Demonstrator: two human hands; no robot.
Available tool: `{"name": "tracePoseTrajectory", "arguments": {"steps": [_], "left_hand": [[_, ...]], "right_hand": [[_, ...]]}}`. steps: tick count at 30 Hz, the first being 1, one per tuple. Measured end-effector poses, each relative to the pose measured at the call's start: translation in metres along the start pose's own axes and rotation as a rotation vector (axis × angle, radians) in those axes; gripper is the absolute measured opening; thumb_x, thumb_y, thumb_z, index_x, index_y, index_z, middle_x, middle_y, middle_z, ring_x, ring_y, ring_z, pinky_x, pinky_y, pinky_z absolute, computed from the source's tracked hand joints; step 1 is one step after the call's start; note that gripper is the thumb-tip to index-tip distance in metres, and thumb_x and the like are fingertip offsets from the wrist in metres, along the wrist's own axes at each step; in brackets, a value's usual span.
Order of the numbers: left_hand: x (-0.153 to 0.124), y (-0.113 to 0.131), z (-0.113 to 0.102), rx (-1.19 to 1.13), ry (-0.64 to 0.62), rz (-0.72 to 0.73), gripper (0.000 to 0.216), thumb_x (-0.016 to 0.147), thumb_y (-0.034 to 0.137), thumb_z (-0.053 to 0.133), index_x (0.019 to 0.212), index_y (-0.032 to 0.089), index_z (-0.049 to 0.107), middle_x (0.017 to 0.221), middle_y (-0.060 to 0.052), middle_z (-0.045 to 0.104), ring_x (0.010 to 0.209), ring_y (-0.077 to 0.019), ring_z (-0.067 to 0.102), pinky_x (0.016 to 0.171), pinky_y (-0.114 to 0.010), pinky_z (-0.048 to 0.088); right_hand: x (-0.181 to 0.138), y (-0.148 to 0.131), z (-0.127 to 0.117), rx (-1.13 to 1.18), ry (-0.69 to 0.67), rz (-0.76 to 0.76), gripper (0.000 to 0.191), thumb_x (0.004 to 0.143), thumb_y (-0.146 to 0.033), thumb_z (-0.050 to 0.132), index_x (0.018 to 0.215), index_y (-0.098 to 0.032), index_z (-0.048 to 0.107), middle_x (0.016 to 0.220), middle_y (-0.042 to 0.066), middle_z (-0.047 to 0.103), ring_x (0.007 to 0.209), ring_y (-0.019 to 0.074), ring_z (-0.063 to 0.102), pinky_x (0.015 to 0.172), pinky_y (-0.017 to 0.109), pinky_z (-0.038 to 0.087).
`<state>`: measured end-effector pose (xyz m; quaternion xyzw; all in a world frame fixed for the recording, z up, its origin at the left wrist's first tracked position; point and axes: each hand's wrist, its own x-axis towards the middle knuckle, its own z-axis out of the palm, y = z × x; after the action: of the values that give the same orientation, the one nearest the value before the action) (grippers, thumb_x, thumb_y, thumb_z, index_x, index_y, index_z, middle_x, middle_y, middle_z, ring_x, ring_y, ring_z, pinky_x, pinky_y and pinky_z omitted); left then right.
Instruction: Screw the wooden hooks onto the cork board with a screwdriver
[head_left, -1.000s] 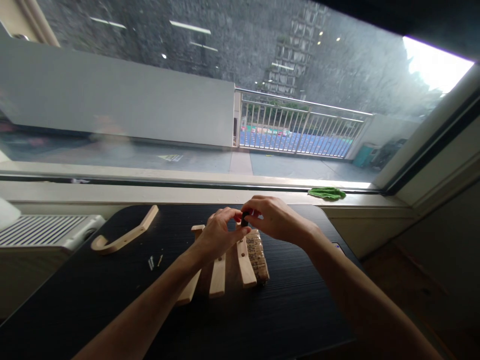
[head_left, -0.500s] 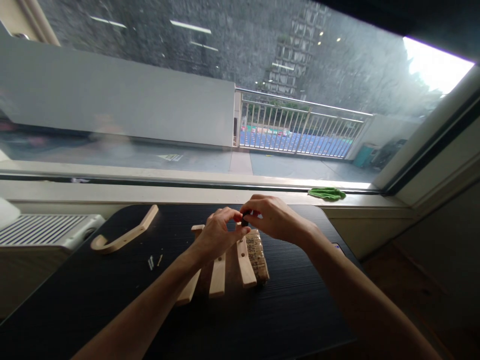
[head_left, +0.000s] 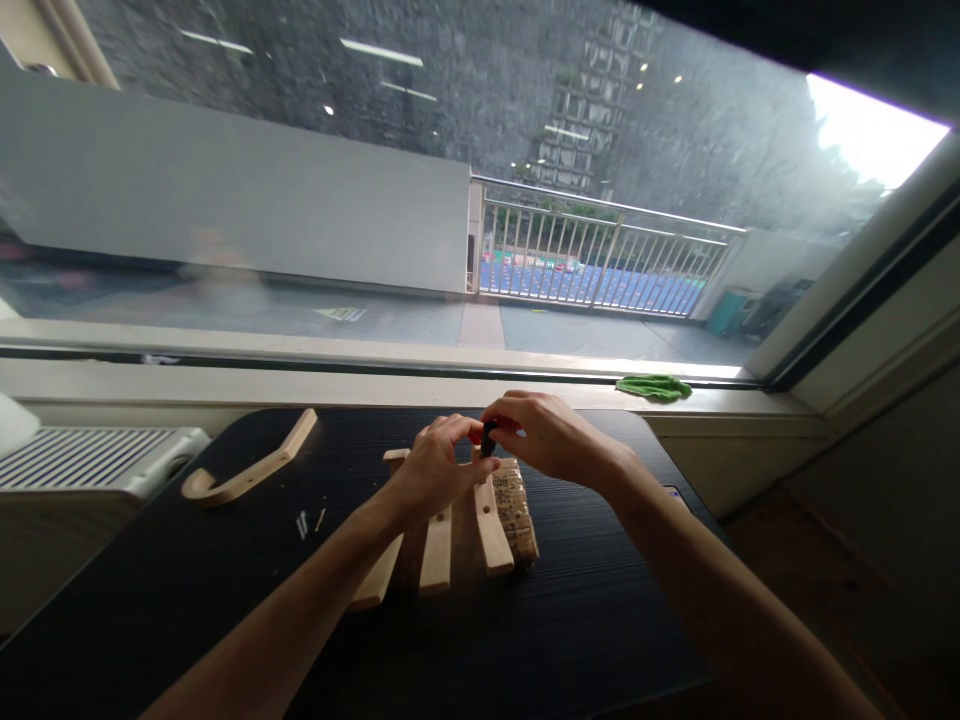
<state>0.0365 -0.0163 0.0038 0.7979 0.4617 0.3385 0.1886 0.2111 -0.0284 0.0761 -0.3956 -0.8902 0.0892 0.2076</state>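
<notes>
My right hand (head_left: pixel 540 432) pinches a small dark cylindrical piece (head_left: pixel 488 438) between thumb and fingertips; its exact kind is too small to tell. From the other side my left hand (head_left: pixel 442 462) closes thumb and finger around the lower part of the same piece. Just below the fingertips lies a bent wooden piece with holes (head_left: pixel 492 535), resting against a bundle wrapped in clear tape (head_left: pixel 516 510). Two more wooden pieces, a middle one (head_left: pixel 435 560) and a left one (head_left: pixel 381 580), are partly covered by my left hand and forearm.
A hook-shaped wooden piece (head_left: pixel 255 475) lies on the black table (head_left: pixel 585 620) at the left. Near it are several small screws or pins (head_left: pixel 303 524). A green cloth (head_left: pixel 654 387) rests on the windowsill, and a white radiator (head_left: pixel 97 460) stands left of the table.
The dark piece has turned slightly and shows more of its length between my fingertips. Both hands stay in nearly the same place.
</notes>
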Motion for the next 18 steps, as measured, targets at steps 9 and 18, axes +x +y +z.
{"name": "tracePoseTrajectory", "arguments": {"steps": [9,18], "left_hand": [[0.0012,-0.0023,0.0007,0.005,-0.023,0.085,0.007,0.076,0.026,0.058,0.080,0.022,0.062,0.083,0.000,0.061,0.085,-0.0176,0.052,0.079,-0.031,0.041],[-0.0003,-0.0036,0.0040,-0.114,-0.028,-0.072,0.025,0.074,0.040,0.060,0.094,0.024,0.062,0.087,0.000,0.060,0.080,-0.0172,0.057,0.068,-0.028,0.044]], "right_hand": [[0.0011,-0.0004,0.0022,-0.059,0.016,0.047,0.020,0.084,-0.030,0.053,0.095,-0.017,0.063,0.084,0.003,0.062,0.068,0.0100,0.052,0.058,0.022,0.031],[0.0036,0.0051,0.0062,-0.049,0.035,0.056,0.017,0.082,-0.030,0.055,0.083,-0.016,0.065,0.072,0.001,0.059,0.061,0.0081,0.047,0.055,0.022,0.028]]}}
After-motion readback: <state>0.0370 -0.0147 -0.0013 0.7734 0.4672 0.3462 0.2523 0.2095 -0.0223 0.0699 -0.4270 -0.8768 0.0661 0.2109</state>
